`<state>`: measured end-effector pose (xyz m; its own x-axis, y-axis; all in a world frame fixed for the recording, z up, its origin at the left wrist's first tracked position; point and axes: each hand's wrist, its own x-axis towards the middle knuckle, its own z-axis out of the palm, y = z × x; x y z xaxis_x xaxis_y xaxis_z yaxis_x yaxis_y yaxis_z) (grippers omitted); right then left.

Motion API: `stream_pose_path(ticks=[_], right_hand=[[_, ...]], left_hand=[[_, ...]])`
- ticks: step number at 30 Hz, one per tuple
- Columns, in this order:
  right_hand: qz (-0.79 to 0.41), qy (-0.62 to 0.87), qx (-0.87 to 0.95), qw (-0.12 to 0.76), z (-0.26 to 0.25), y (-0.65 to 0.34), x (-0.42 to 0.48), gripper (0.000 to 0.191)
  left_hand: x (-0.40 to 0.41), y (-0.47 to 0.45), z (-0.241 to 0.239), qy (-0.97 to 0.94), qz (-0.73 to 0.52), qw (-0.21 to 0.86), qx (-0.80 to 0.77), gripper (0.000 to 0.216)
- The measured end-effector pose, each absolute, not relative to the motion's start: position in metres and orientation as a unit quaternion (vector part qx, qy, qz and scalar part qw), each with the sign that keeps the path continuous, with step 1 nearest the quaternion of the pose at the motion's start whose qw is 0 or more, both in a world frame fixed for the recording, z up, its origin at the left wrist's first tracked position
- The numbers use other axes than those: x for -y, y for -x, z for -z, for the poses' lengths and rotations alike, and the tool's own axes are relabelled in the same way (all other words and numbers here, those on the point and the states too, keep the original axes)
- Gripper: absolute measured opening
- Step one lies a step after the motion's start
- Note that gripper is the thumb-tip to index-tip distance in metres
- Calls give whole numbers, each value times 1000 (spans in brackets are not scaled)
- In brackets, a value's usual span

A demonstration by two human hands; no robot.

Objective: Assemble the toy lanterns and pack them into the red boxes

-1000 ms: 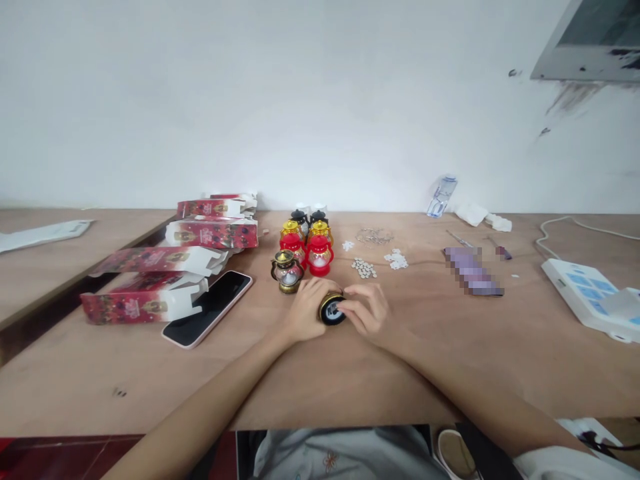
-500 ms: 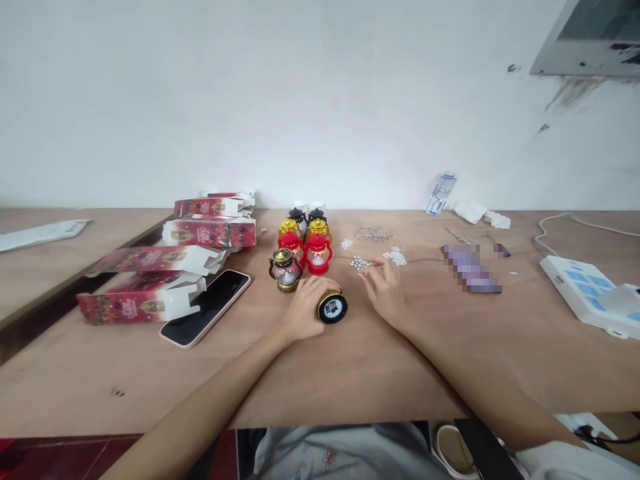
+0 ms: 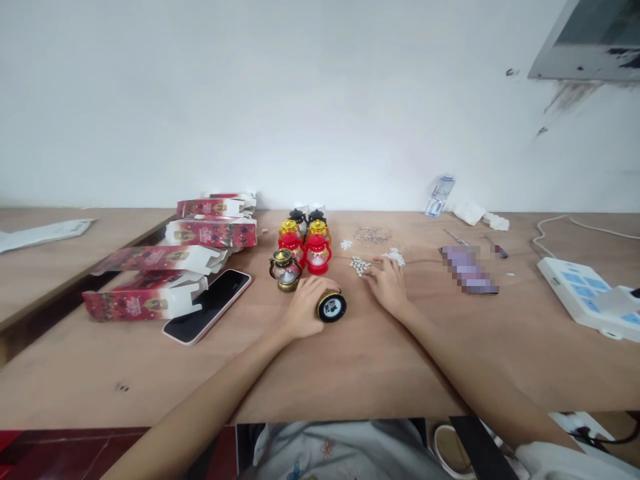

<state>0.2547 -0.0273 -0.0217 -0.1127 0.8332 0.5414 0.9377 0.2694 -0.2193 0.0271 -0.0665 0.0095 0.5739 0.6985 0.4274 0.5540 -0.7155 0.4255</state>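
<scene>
Two bare hands on my list from the remote view, apart from each other with bare tabletop (image 3: pixel 320 380) between. Item, left hand (image 3: pixel 307 305): wrapped round the held lantern (image 3: pixel 332 307), which lies on its side, round black base toward the wearer and a little to the right, its long axis running away beneath the fingers. Item, right hand (image 3: pixel 386 283): palm down, fingers loosely curved, fingertips at the near right edge of the pile of small round discs (image 3: pixel 358 267); whether a disc is pinched I cannot tell. Key relation, as I judge it: the discs lie ahead and to the right of the lantern's base, the right hand being much the nearer to them, and the base sits on the inner side of the left hand, facing the gap. Next outward: white tabs (image 3: pixel 396 256) just past the right fingers; white bits (image 3: pixel 346 245) beyond the discs; a tangle of thin metal pieces (image 3: pixel 373 235) farther off. Ahead of the left hand: one upright bronze lantern (image 3: pixel 287 272), then red lanterns (image 3: pixel 318 255), gold ones and black ones, in pairs. Outer left: phone (image 3: pixel 207 308), red cartons (image 3: pixel 150 304). Outer right: purple packet (image 3: pixel 469 272), white power strip (image 3: pixel 580 293).
</scene>
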Motion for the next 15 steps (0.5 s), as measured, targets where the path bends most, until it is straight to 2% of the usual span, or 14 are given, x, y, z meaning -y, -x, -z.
stream_pose_path(ticks=[15], right_hand=[[97, 623, 713, 307, 24, -256, 27, 13]], left_hand=[[68, -27, -10, -885, -282, 132, -347, 50]])
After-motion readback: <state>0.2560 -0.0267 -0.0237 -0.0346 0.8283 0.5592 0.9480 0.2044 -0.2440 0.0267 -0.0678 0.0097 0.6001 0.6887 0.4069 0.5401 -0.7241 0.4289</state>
